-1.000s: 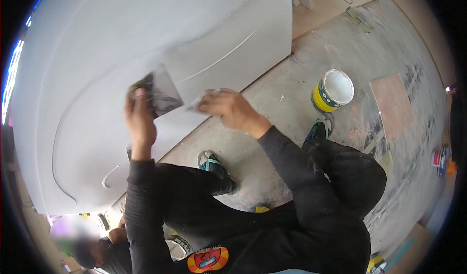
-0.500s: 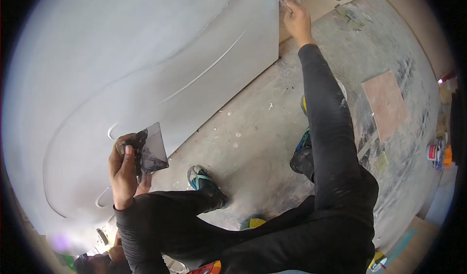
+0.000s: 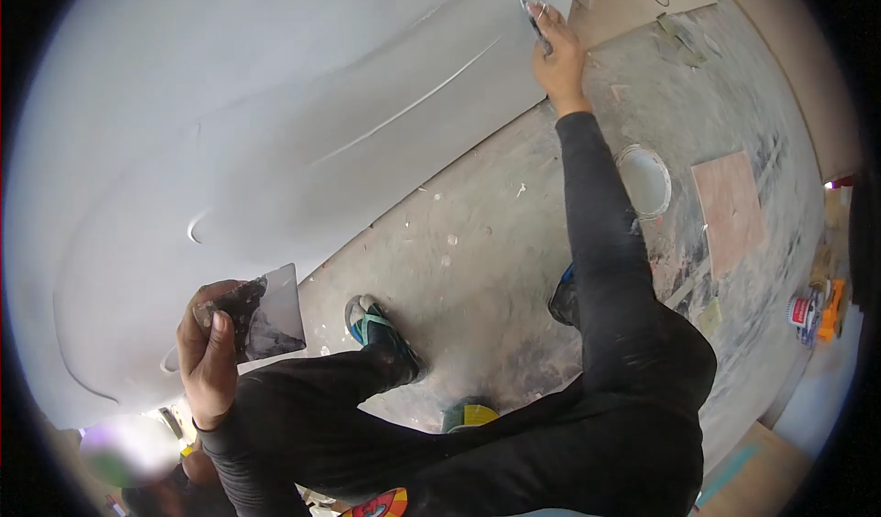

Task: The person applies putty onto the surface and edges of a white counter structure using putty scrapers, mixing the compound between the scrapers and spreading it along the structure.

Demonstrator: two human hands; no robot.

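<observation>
My left hand (image 3: 213, 356) grips a flat scraper blade (image 3: 280, 308), its held side dark and stained and its free side pale grey. The blade stands just off the lower right part of a large pale grey wall panel (image 3: 257, 104). With my right arm stretched out, my right hand (image 3: 562, 63) closes round a thin dark putty knife (image 3: 535, 26) seen nearly edge-on. That knife lies by the panel's upper right edge; whether it touches the surface I cannot tell. A long white putty streak (image 3: 413, 104) and a small curved one (image 3: 194, 227) mark the panel.
A white bucket (image 3: 645, 183) stands right of my right arm. Beyond it lies a pinkish board (image 3: 730, 212) on the stained floor. A labelled tub (image 3: 800, 311) sits at far right. My sandalled foot (image 3: 372, 322) is near the panel's bottom edge. Another person (image 3: 174, 489) is partly visible at lower left.
My view has shifted, and the bucket beside my right arm shows more. My left hand with the scraper appears lower and further left. My right hand remains near the panel's upper right edge.
</observation>
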